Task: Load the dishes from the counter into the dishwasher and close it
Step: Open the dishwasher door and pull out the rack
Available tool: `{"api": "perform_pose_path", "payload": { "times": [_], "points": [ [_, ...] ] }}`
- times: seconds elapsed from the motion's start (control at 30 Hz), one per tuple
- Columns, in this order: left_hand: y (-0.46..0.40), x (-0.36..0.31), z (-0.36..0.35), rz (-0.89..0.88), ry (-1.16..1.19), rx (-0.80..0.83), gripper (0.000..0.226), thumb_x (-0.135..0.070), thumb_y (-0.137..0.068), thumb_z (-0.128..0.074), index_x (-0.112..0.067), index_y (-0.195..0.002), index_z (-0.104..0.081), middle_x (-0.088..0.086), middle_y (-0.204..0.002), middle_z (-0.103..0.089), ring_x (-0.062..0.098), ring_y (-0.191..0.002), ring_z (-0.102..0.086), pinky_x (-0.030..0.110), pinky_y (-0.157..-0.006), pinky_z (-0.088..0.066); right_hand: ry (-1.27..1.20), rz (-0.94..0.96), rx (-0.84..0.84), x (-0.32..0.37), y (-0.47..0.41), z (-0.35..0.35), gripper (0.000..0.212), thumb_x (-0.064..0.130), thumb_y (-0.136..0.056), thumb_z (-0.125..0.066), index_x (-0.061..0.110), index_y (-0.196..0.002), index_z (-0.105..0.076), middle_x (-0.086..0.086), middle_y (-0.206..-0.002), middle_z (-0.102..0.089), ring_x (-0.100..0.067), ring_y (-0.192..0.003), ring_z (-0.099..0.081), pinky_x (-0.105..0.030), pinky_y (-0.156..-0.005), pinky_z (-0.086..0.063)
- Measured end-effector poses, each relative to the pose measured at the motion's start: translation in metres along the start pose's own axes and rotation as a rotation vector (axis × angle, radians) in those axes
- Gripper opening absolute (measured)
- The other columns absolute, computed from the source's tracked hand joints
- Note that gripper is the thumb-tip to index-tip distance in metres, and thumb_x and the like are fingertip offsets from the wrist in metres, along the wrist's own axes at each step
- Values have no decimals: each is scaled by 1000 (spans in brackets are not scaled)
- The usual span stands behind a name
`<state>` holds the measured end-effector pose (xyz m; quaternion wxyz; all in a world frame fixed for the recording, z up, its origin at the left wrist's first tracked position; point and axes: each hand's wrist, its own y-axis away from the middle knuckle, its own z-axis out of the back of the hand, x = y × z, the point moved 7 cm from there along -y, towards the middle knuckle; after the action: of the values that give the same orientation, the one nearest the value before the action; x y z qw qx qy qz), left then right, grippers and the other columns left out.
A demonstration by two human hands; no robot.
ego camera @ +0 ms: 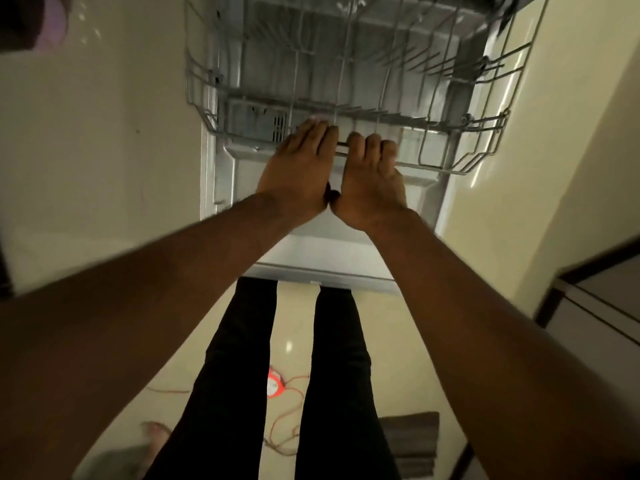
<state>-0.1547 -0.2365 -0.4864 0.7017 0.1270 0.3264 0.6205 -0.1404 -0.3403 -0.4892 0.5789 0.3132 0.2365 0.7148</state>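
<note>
Grey wire rack (341, 84) fills top centre; right hand (372, 181) grips its front edge, left hand (298, 171) seemingly rests flat there, kinda blurry.

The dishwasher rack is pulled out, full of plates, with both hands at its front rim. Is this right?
No: the head view shows the rack empty. It is pulled out, with the left hand and right hand at its front rim.

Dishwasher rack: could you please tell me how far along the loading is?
Done: the door is open, the rack out. In hand: the left hand rests on its front rail, the right hand grips it. Left: it looks empty; loading and closing remain.
</note>
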Motion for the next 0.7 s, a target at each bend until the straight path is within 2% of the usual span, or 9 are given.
{"api": "perform_pose_path", "payload": {
  "times": [0.13, 0.33, 0.53, 0.7],
  "points": [
    [49, -8, -32, 15, -6, 147, 94, -24, -96, -66, -8, -165, -4, 13, -173, -7, 30, -161, -4, 45, -130, -10, -28, -4, 150, 1, 46, -38, 104, 45, -83, -76, 12, -158, -12, -13, -157, -25, -36, -148, -19, -47, -112, -42],
    [107, -18, -79, 15, -88, 340, 101, -23, -95, -65, -6, -164, 6, 14, -173, 3, 29, -161, 4, 46, -131, -6, -80, -36, 236, 6, 97, -94, 99, 38, -81, -77, 12, -157, -18, -12, -154, -29, -34, -145, -25, -48, -110, -44],
    [136, -21, -104, 9, -85, 418, 101, -16, -96, -59, -8, -163, 16, 12, -173, 15, 27, -160, 13, 47, -131, -4, -123, -78, 281, 5, 121, -122, 94, 22, -89, -67, 11, -162, -9, -14, -166, -15, -35, -157, -7, -47, -123, -29],
    [127, -20, -93, -33, -113, 473, 90, -16, -100, -51, -7, -163, 13, 15, -172, 14, 29, -160, 11, 47, -131, -2, -148, -60, 336, 3, 117, -112, 91, 33, -96, -63, 14, -164, -5, -15, -171, -4, -35, -158, -1, -49, -125, -19]
  ]
}}
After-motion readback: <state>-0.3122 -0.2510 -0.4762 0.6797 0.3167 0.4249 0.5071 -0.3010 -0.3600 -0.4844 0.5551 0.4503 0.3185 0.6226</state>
